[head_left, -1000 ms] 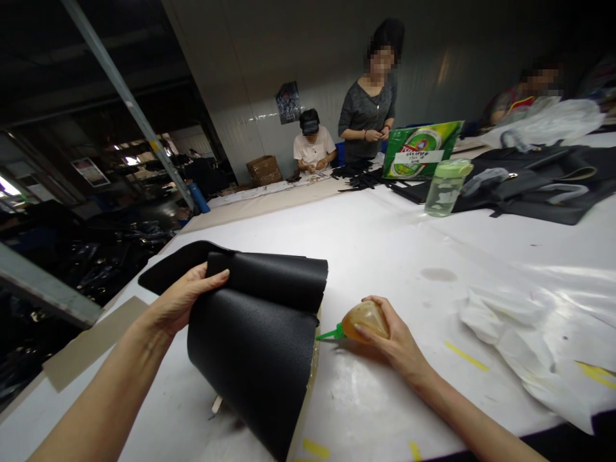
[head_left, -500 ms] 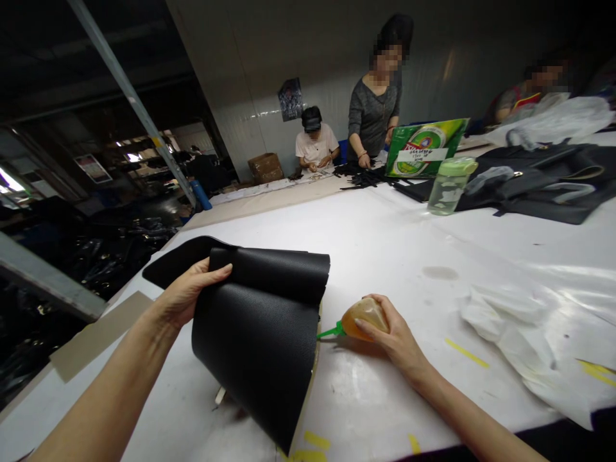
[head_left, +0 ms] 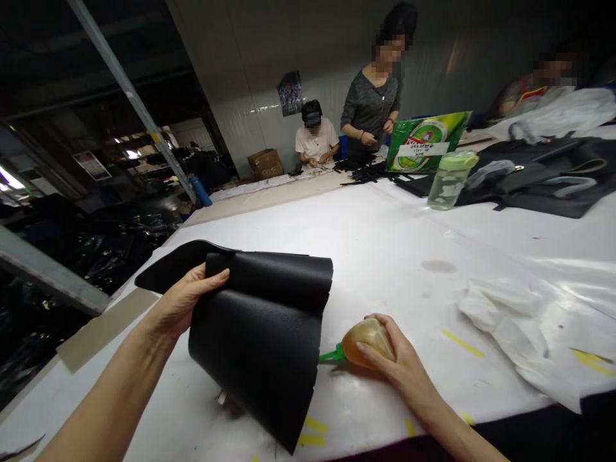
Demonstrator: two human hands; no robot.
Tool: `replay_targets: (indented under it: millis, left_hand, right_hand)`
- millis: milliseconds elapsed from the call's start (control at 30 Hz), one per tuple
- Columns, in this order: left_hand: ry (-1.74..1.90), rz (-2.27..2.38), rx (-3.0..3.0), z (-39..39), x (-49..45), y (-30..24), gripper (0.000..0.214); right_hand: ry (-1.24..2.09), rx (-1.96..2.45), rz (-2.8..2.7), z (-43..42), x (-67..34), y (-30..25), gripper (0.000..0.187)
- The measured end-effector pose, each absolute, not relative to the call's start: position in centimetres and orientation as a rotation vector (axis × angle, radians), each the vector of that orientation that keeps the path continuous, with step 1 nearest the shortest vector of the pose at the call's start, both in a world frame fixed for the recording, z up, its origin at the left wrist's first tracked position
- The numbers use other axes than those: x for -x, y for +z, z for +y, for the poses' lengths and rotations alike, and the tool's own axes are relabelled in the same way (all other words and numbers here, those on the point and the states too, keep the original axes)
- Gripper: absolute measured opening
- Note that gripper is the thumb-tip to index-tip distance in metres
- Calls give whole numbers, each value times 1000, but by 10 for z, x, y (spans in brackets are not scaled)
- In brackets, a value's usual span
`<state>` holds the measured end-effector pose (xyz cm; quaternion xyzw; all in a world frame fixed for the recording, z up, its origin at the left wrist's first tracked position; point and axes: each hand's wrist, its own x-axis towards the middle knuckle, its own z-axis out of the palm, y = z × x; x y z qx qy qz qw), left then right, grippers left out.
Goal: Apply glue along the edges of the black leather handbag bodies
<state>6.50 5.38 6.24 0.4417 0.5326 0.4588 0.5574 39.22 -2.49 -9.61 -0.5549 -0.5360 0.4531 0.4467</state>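
Observation:
A black leather-like panel point(head_left: 260, 340), its upper part folded over, is held up off the white tabletop by my left hand point(head_left: 192, 292). The thumb lies on the front of the fold; the other fingers are hidden behind it. My right hand point(head_left: 392, 353) is wrapped round a squeeze bottle of amber glue-like liquid point(head_left: 364, 343). Its green nozzle point(head_left: 333, 354) points left, and the tip meets the panel's right edge. Whether liquid is coming out I cannot tell.
A crumpled white sheet point(head_left: 505, 327) lies to the right, near yellow tape strips point(head_left: 462, 343). Farther back stand a green-lidded water bottle point(head_left: 450, 183), a green box point(head_left: 428, 144) and black bags point(head_left: 553, 173). Several people work beyond; a grey board point(head_left: 106, 327) lies left.
My right hand and the bottle have moved a little down along the panel's right edge. The panel has shifted slightly. The standing person's hands have risen from the black strips.

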Motion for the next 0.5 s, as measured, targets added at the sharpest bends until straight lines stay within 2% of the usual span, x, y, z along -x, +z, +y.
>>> replay_targets:
  millis: [200, 400, 500]
  left_hand:
    - [1112, 1267, -1027, 40, -62, 66, 25]
    - [1162, 1304, -980, 23, -53, 64, 35]
    - [1195, 1313, -935, 13, -47, 59, 31]
  right_hand:
    - [1261, 1261, -1409, -35, -386, -97, 51]
    - [1095, 1362, -1352, -38, -387, -92, 49]
    - [1256, 1260, -1431, -42, -386, -89, 49]
